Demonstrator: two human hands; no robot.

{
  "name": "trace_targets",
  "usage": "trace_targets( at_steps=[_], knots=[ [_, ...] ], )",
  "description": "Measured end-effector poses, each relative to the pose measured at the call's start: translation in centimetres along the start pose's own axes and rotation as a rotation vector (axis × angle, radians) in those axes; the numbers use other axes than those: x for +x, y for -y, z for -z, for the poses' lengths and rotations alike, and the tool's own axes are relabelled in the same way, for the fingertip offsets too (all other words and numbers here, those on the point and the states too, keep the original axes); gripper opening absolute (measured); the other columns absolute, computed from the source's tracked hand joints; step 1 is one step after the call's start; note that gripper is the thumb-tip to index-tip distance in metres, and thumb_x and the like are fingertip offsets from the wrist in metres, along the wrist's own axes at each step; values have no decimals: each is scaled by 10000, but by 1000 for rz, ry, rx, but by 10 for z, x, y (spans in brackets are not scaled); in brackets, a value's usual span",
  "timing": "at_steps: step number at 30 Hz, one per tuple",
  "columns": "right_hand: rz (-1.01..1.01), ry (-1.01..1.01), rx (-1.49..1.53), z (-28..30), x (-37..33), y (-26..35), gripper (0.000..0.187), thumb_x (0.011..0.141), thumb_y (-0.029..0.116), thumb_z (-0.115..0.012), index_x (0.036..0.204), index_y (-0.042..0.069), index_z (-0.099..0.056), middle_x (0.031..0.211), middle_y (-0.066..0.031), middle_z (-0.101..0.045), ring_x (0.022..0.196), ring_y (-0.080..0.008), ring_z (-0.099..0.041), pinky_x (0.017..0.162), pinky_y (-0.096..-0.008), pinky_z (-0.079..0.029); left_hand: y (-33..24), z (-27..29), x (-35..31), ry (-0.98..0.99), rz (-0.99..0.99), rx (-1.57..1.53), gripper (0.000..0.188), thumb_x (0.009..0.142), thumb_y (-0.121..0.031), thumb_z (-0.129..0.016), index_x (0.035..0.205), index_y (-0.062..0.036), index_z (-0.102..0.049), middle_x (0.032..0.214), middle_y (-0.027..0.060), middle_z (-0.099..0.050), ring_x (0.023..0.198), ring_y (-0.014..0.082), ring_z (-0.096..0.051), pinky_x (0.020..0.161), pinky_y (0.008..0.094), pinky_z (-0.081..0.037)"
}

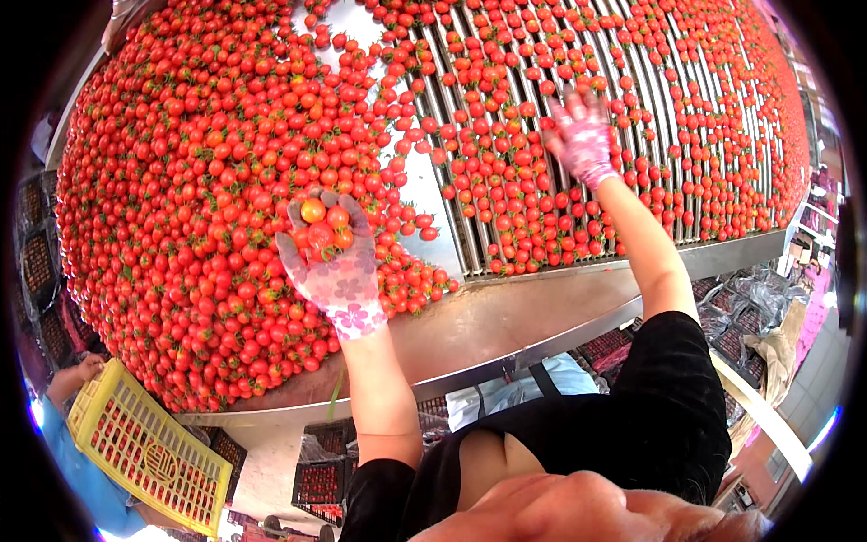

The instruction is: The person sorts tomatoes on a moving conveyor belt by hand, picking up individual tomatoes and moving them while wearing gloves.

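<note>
Cupped palm up over a deep heap of red cherry tomatoes (226, 199), my left hand (341, 278) has its fingers curled around several cherry tomatoes (321, 237). One of those is yellow-orange; the others are red. My right hand (582, 137) reaches over the metal rollers (533, 77) of the sorting line, fingers spread among the cherry tomatoes lying in rows there. I see nothing held in it. Both hands wear thin glove-like coverings with a pink and white flower pattern.
A metal rim (542, 312) runs between me and the rollers. At the lower left, another person's hand (88, 366) grips a yellow plastic crate (149, 452). Below the rim stand a black crate of tomatoes (318, 483) and a pale blue bag (519, 388).
</note>
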State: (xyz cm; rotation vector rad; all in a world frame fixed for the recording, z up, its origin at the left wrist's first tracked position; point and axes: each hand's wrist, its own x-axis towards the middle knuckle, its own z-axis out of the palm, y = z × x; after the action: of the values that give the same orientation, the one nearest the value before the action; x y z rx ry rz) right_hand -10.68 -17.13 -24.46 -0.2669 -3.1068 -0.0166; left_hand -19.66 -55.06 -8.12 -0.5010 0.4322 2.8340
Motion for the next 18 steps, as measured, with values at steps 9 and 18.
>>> trace_targets(
  at_steps=[9,18],
  knots=[
    [245,313,49,-11,-81,102,614,924,445,-539,1431,105,-482,1564,-91,-324,1452,-403,-233,1122,-710,-121,1,5,0,60,45,-7,342,942,-309,-608,1137,-32,-649,1192,151,-651,1142,312,-605,1039,485,-464],
    [784,287,489,-18,-102,143,422,844,217,-646,1248,112,-587,1339,-130,-538,1314,-334,-461,1142,-544,-312,-6,5,0,42,3,43,350,927,-307,-618,1141,-30,-629,1161,153,-652,1110,325,-612,1036,507,-457]
  ],
)
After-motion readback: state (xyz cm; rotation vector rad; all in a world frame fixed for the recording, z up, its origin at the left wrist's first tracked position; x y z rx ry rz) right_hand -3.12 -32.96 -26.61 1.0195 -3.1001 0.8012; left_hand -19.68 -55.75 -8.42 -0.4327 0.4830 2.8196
